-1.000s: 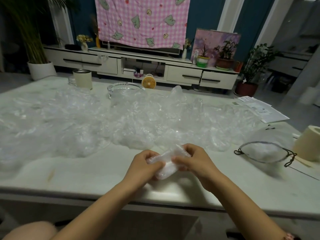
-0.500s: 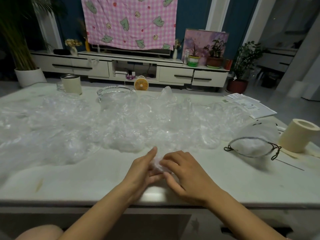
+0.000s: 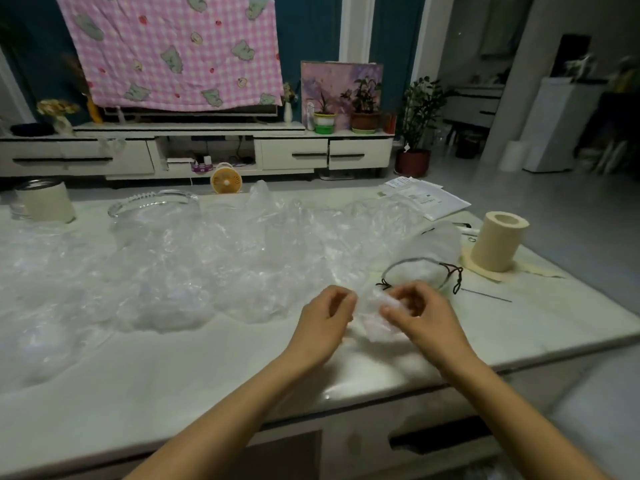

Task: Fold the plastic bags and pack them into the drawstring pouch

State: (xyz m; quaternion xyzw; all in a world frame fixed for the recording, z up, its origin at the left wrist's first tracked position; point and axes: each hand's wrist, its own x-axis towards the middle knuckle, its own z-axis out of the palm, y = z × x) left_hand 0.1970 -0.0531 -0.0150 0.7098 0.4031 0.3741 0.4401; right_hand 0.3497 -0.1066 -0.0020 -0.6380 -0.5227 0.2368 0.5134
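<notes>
A small, partly folded clear plastic bag (image 3: 372, 315) sits just above the near part of the white marble desk (image 3: 156, 382), held between both hands. The left hand (image 3: 323, 318) has its fingers curled onto the bag's left edge, and the right hand (image 3: 422, 317) pinches the right side between thumb and fingertips, so each grip is closed on the bag. Directly behind the right hand, almost touching its knuckles, lies the translucent drawstring pouch with a black cord (image 3: 424, 268), its mouth standing wide towards the hands. A bare strip of desk runs between the hands and the front edge, and widens to the left. Beyond the hands, a broad heap of crumpled clear plastic bags (image 3: 194, 265) covers the middle of the desk from the left border to the pouch. A cream paper roll (image 3: 498, 240) stands upright near the right edge. The bag's folds blur into the glare, and the single bags in the heap cannot be told apart. Both forearms are cut off at the bottom.
</notes>
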